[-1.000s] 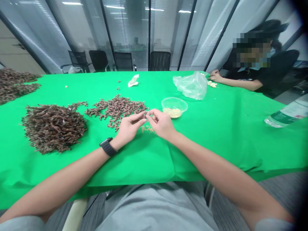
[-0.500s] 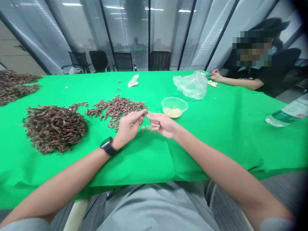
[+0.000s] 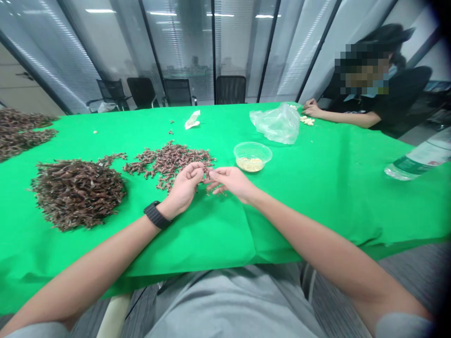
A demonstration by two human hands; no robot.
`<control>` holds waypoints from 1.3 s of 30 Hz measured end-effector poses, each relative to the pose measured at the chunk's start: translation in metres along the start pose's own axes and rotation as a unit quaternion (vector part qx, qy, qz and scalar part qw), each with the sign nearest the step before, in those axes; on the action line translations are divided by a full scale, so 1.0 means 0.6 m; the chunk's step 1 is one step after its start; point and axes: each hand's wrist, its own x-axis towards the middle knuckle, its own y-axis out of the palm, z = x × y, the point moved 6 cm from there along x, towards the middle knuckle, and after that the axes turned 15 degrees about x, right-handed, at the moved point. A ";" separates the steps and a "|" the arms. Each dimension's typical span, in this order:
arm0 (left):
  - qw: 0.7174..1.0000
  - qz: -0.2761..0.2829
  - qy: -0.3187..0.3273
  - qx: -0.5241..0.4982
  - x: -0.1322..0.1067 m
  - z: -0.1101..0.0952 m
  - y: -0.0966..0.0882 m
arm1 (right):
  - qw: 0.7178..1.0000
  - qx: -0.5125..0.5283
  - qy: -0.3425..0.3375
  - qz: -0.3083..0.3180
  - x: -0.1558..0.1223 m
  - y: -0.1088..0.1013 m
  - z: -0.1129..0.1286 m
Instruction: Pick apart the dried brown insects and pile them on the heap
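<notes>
My left hand (image 3: 183, 188), with a black watch on the wrist, has its fingers curled around a small brown pod. My right hand (image 3: 229, 180) pinches the same pod from the right, fingertip to fingertip. Both hands hover just above the green tablecloth (image 3: 317, 197). Under them lies a small scatter of pale seeds (image 3: 221, 191). A spread of small brown pods (image 3: 169, 159) lies just beyond my left hand. A clear plastic bowl (image 3: 252, 156) with pale seeds in it stands past my right hand.
A large heap of brown pods (image 3: 75, 191) lies at the left, with more pods (image 3: 21, 134) at the far left edge. A crumpled clear bag (image 3: 276, 123), a white scrap (image 3: 192, 119) and a lying water bottle (image 3: 419, 159) are on the table. A person's hands (image 3: 312, 109) work at the far right.
Both hands have drawn slightly toward me and lower. My left fingers have curled in around the pod, and my right hand has turned palm-up beside it.
</notes>
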 end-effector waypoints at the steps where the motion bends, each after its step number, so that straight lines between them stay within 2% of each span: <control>1: 1.000 0.003 -0.001 0.002 0.000 0.000 0.001 | 1.000 0.008 0.012 0.010 -0.002 0.002 -0.001; 5: 0.998 -0.015 -0.003 0.055 0.002 0.006 -0.006 | 0.999 0.028 0.013 0.040 -0.004 0.007 -0.002; 10: 0.995 -0.056 0.003 0.085 0.002 0.001 -0.017 | 0.999 -0.009 -0.053 0.001 0.000 -0.008 0.007; 18: 0.998 -0.019 -0.051 0.016 -0.002 -0.004 -0.005 | 0.991 -0.089 -0.099 0.001 0.004 -0.009 0.015; 26: 0.981 0.012 -0.182 -0.066 -0.005 0.016 -0.003 | 0.974 -0.175 -0.147 -0.006 0.008 -0.017 0.021; 28: 0.979 0.026 -0.189 -0.067 -0.005 0.017 -0.001 | 0.975 -0.171 -0.140 -0.009 0.008 -0.017 0.019; 31: 0.992 0.040 -0.122 -0.016 0.000 0.010 0.000 | 0.986 -0.132 -0.106 -0.012 0.007 -0.015 0.011; 34: 0.996 0.019 -0.034 0.084 0.004 0.001 -0.006 | 0.995 -0.079 -0.067 -0.015 0.004 -0.010 0.001; 37: 0.976 -0.016 0.037 0.213 0.004 -0.011 -0.012 | 1.000 -0.016 -0.013 -0.015 0.000 -0.005 -0.008; 39: 0.947 -0.042 0.107 0.300 0.001 -0.028 -0.014 | 0.999 0.034 0.028 -0.006 -0.002 -0.001 -0.013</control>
